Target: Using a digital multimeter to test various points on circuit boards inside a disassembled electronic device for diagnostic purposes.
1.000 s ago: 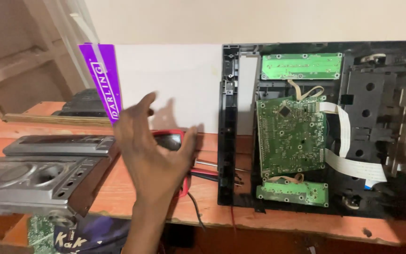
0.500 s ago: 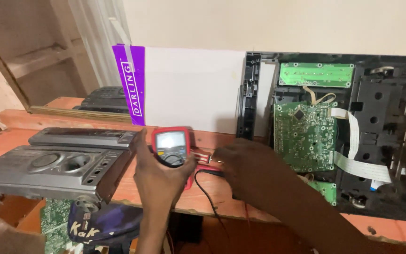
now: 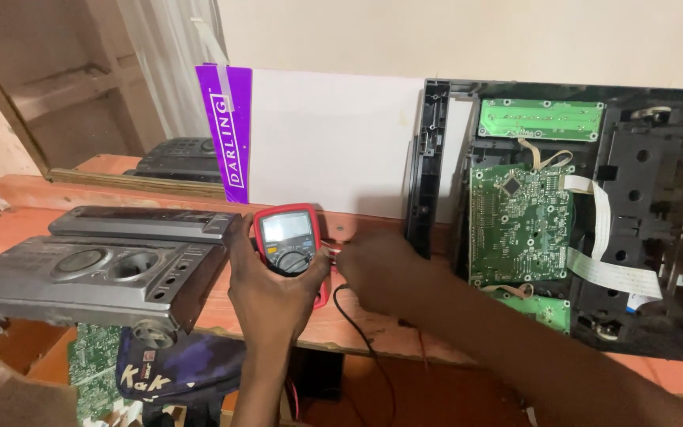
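Left hand point(image 3: 272, 286) grips red multimeter point(image 3: 288, 239); right hand point(image 3: 375, 267) touches its side

Two hands were at the centre of the frame, the left hand point(image 3: 266, 289) and the right hand point(image 3: 377, 265), with one red multimeter point(image 3: 288, 241) between them. Three green circuit boards point(image 3: 519, 225) showed at the right inside one black open chassis point(image 3: 642, 213). One grey speaker panel point(image 3: 92, 269) lay at the left.
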